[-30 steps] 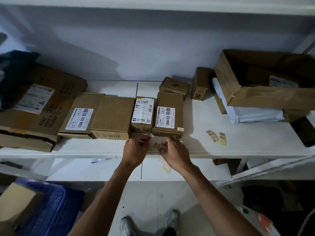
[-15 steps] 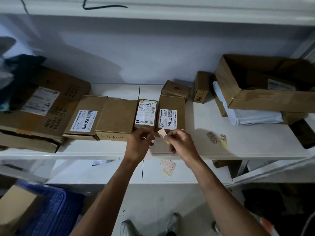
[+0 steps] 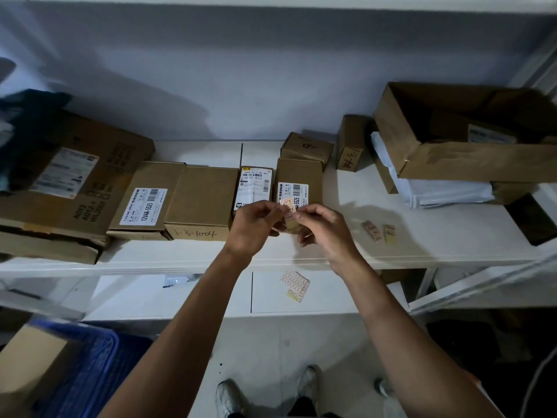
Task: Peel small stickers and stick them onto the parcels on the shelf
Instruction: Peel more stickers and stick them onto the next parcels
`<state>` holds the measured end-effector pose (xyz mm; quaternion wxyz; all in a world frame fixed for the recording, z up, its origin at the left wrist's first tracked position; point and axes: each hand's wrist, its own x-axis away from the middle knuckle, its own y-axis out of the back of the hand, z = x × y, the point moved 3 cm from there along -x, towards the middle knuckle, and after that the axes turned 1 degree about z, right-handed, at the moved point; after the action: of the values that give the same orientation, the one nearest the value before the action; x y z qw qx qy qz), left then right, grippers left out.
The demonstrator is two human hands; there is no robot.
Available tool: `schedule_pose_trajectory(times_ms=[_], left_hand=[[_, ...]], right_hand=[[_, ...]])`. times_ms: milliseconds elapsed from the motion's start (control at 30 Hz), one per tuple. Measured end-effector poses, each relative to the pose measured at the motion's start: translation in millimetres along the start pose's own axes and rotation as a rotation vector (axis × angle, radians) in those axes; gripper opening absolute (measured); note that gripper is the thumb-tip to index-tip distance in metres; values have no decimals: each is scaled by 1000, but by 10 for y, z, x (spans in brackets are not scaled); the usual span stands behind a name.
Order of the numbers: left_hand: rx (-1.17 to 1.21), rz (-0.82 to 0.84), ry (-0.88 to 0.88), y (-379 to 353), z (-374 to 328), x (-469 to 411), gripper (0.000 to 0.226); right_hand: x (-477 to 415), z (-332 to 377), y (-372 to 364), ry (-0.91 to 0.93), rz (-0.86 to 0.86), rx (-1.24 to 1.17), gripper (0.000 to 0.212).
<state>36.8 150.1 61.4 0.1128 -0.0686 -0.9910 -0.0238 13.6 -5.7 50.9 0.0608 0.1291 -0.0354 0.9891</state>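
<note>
Both hands are up over the front edge of the shelf [image 3: 422, 250], near its middle. The left hand [image 3: 256, 226] and right hand [image 3: 327, 229] each pinch the small sticker strip [image 3: 288, 210] between thumb and fingertips, one from either side. The strip sits in front of the labelled parcel [image 3: 298, 175]; whether they touch cannot be told. Loose sticker pieces [image 3: 376, 232] lie toward the right front edge. A sticker sheet [image 3: 295, 285] lies on the lower shelf [image 3: 331, 297].
</note>
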Motion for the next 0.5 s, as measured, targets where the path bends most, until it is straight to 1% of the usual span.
schedule_pose_trajectory(times_ms=[133,300,500], left_hand=[[13,15,17,-25,-6,5,18],[40,49,27,-98,25,-3,14],[131,81,60,-208,25,1,12]], right_hand=[[34,-3,67,9,-3,-2,4],[83,17,165,28,-22,27,11],[136,65,286,45,-50,0,2]])
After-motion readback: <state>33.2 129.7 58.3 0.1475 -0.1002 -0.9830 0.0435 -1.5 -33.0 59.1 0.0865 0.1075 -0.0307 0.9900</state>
